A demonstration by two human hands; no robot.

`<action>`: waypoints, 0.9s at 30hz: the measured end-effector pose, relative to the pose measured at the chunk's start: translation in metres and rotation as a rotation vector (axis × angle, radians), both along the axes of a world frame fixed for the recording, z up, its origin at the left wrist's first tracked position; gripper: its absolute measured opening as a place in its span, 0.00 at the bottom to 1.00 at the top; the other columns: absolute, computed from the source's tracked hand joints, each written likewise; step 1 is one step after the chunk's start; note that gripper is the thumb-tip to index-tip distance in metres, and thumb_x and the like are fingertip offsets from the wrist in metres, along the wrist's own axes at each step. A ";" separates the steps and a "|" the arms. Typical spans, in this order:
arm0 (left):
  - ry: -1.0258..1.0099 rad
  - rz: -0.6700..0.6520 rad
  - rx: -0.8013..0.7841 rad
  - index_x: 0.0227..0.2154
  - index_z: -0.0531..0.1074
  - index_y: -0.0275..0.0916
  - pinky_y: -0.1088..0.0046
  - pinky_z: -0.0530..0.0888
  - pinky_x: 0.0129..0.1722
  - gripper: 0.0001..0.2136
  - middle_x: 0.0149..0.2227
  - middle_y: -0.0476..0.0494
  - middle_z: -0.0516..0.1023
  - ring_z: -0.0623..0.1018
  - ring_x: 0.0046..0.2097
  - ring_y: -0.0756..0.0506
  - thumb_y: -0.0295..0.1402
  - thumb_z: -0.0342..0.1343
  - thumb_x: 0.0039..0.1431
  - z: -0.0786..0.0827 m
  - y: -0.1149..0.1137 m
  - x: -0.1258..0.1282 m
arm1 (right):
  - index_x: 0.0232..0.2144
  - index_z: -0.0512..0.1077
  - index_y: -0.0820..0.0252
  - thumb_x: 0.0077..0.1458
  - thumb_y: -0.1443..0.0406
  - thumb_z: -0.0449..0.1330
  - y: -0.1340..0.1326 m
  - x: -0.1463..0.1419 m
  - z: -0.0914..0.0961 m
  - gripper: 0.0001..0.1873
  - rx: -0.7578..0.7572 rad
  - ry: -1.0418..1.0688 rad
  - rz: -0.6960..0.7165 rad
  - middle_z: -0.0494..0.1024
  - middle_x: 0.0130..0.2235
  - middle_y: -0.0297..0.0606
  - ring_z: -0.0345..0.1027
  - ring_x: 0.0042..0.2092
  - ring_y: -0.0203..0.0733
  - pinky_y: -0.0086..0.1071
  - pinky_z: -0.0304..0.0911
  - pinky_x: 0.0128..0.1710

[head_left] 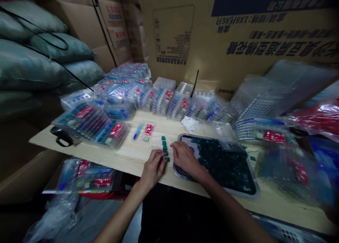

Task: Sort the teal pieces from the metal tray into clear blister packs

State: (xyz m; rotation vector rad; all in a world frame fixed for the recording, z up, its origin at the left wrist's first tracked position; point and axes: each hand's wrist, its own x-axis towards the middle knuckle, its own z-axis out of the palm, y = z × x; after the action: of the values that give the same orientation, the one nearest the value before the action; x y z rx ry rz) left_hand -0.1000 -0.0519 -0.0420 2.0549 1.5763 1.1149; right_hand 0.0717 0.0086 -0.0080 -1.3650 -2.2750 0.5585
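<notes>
A short row of small dark green block-like pieces (164,143) lies on a clear plastic tray or sheet on the table. My left hand (153,168) is at the near-left side of this row, fingers curled and fingertips against the lower pieces. Whether it grips one is hidden. To the right of the row, my right hand (185,157) has thumb and fingertips pressed together in a pinch; what lies between them is too small to make out. Its wrist crosses the left edge of a grey metal tray (219,189) holding many dark green pieces (225,165).
A filled clear case (143,132) with a blue pen and red card lies left of the row. Stacks of similar cases (106,130) stand left and behind. A crumpled white tissue (190,123), a clear lid (229,137) and empty clear trays (254,95) are right. Cardboard boxes (180,35) rise behind.
</notes>
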 end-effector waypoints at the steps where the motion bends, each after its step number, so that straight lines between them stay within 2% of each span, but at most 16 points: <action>1: -0.050 0.076 -0.006 0.46 0.73 0.39 0.68 0.76 0.46 0.10 0.47 0.37 0.73 0.77 0.47 0.45 0.33 0.50 0.65 0.002 -0.004 -0.003 | 0.46 0.73 0.66 0.58 0.73 0.51 0.000 -0.007 0.003 0.16 -0.003 -0.072 -0.008 0.77 0.44 0.48 0.68 0.49 0.48 0.39 0.59 0.51; 4: -0.143 0.298 -0.103 0.46 0.71 0.36 0.63 0.76 0.46 0.11 0.45 0.36 0.74 0.78 0.45 0.43 0.33 0.50 0.63 0.002 -0.012 -0.012 | 0.53 0.68 0.74 0.53 0.73 0.54 -0.003 -0.030 0.010 0.24 -0.048 -0.254 -0.037 0.77 0.44 0.56 0.67 0.51 0.56 0.44 0.59 0.51; 6: -0.198 0.345 -0.205 0.50 0.69 0.35 0.60 0.75 0.48 0.15 0.46 0.35 0.76 0.78 0.46 0.41 0.32 0.51 0.61 -0.002 -0.011 -0.016 | 0.59 0.61 0.80 0.52 0.72 0.55 -0.005 -0.045 0.011 0.32 -0.086 -0.308 -0.050 0.77 0.44 0.60 0.67 0.52 0.59 0.47 0.59 0.51; 8: -0.271 0.345 -0.277 0.54 0.67 0.34 0.58 0.74 0.51 0.19 0.48 0.34 0.77 0.78 0.48 0.41 0.30 0.51 0.60 -0.007 -0.007 -0.017 | 0.64 0.55 0.81 0.53 0.70 0.55 -0.005 -0.055 0.010 0.37 -0.111 -0.303 -0.084 0.76 0.46 0.62 0.68 0.52 0.59 0.47 0.59 0.52; 12: -0.409 0.369 -0.301 0.54 0.67 0.34 0.59 0.71 0.55 0.20 0.50 0.34 0.78 0.77 0.52 0.41 0.27 0.51 0.57 -0.014 0.002 -0.018 | 0.65 0.53 0.76 0.56 0.67 0.54 0.005 -0.059 -0.004 0.36 -0.127 -0.108 -0.187 0.75 0.50 0.59 0.69 0.53 0.55 0.43 0.61 0.53; 16: -0.441 0.368 -0.304 0.52 0.69 0.34 0.60 0.73 0.53 0.19 0.48 0.35 0.79 0.78 0.49 0.42 0.25 0.50 0.57 -0.014 0.004 -0.021 | 0.63 0.55 0.71 0.50 0.70 0.56 0.020 -0.051 -0.022 0.38 -0.163 0.106 -0.244 0.72 0.53 0.56 0.69 0.53 0.50 0.39 0.64 0.53; 18: -0.412 0.322 -0.306 0.52 0.70 0.35 0.61 0.74 0.51 0.19 0.48 0.35 0.79 0.79 0.47 0.43 0.25 0.49 0.57 -0.011 0.006 -0.025 | 0.63 0.56 0.71 0.47 0.72 0.56 0.024 -0.048 -0.028 0.39 -0.217 0.143 -0.257 0.74 0.51 0.55 0.71 0.51 0.49 0.39 0.66 0.50; 20: -0.335 0.274 -0.314 0.49 0.72 0.36 0.61 0.74 0.50 0.18 0.46 0.37 0.80 0.80 0.45 0.43 0.24 0.47 0.57 -0.004 0.013 -0.033 | 0.61 0.59 0.68 0.45 0.75 0.56 0.026 -0.047 -0.030 0.38 -0.275 0.185 -0.247 0.77 0.45 0.50 0.73 0.48 0.48 0.39 0.68 0.47; 23: -0.046 0.288 -0.261 0.47 0.74 0.37 0.61 0.74 0.49 0.18 0.44 0.38 0.79 0.79 0.46 0.42 0.21 0.47 0.55 0.012 0.034 -0.053 | 0.59 0.62 0.64 0.45 0.76 0.54 0.030 -0.047 -0.027 0.35 -0.393 0.307 -0.212 0.79 0.36 0.41 0.75 0.39 0.45 0.37 0.70 0.38; 27: 0.419 0.457 -0.206 0.50 0.72 0.33 0.53 0.68 0.55 0.20 0.58 0.28 0.69 0.70 0.58 0.33 0.20 0.48 0.56 0.029 0.062 -0.082 | 0.54 0.66 0.67 0.47 0.74 0.50 0.049 -0.046 -0.010 0.29 -0.454 0.354 -0.274 0.80 0.35 0.42 0.74 0.31 0.42 0.31 0.67 0.25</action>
State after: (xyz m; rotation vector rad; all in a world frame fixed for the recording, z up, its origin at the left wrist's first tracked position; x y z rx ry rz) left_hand -0.1823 0.0106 -0.0129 1.9241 2.3422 0.6245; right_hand 0.0262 0.0574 -0.0177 -1.5964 -1.7044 1.1654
